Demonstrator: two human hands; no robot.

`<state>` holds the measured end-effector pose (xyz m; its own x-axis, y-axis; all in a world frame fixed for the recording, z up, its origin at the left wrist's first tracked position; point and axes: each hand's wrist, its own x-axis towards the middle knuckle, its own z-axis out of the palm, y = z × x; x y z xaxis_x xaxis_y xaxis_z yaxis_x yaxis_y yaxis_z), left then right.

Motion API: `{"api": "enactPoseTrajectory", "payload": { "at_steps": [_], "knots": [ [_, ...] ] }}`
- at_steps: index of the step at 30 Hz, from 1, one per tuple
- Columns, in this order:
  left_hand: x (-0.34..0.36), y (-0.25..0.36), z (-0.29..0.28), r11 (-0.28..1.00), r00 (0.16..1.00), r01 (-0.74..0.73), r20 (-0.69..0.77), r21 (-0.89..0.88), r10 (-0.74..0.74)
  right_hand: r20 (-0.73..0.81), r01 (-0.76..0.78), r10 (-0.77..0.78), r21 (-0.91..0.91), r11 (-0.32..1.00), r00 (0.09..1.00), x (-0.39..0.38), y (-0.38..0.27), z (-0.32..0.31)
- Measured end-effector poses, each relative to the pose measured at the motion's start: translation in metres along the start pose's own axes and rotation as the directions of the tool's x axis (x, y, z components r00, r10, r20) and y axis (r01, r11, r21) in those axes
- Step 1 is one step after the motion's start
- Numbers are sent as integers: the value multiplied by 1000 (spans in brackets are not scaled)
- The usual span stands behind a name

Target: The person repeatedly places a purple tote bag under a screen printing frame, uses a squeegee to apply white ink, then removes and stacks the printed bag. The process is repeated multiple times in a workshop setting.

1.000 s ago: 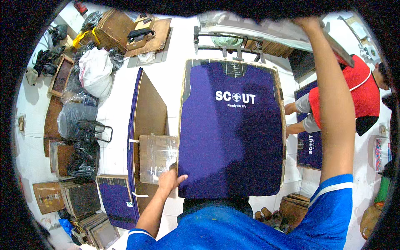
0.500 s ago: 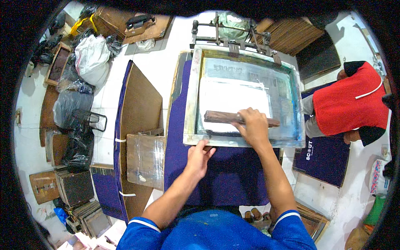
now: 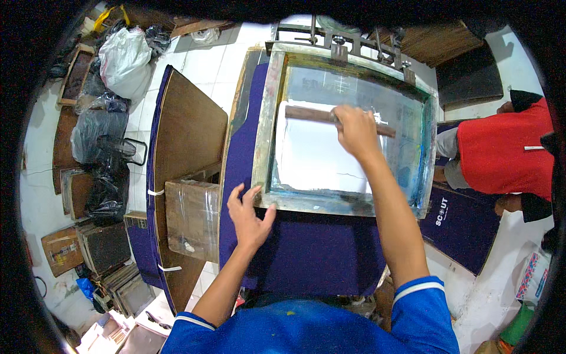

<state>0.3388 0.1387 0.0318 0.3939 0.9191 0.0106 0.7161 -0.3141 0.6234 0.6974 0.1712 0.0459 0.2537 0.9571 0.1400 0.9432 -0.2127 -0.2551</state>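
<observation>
Wooden squeegee (image 3: 309,114) was clamped in my right hand (image 3: 356,132); my left hand (image 3: 250,222), fingers apart, was near the screen frame (image 3: 318,205).

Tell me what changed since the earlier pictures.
The frame has swung down over the purple fabric; the right hand has taken hold of the wooden squeegee and moved it away from the person. The left hand, now open, has shifted left to the frame's near left corner. The fabric stays in place.

A short white word (image 3: 441,211) stands on the purple cloth (image 3: 463,237) at the right. Marks on the patterned box (image 3: 532,277) are too small to read.
</observation>
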Motion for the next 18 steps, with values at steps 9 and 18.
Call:
{"api": "enactPoseTrajectory", "payload": {
  "at_steps": [9, 18],
  "knots": [
    [15, 7, 12, 993, 984, -82, 165, 90, 66, 295, -80, 53, 81, 993, 954, -74, -53, -43],
    [16, 1, 13, 987, 979, -130, 172, 98, 112, 12, 10, -10, -30, 1000, 1000, -10, -1, 0]
  ]
}}
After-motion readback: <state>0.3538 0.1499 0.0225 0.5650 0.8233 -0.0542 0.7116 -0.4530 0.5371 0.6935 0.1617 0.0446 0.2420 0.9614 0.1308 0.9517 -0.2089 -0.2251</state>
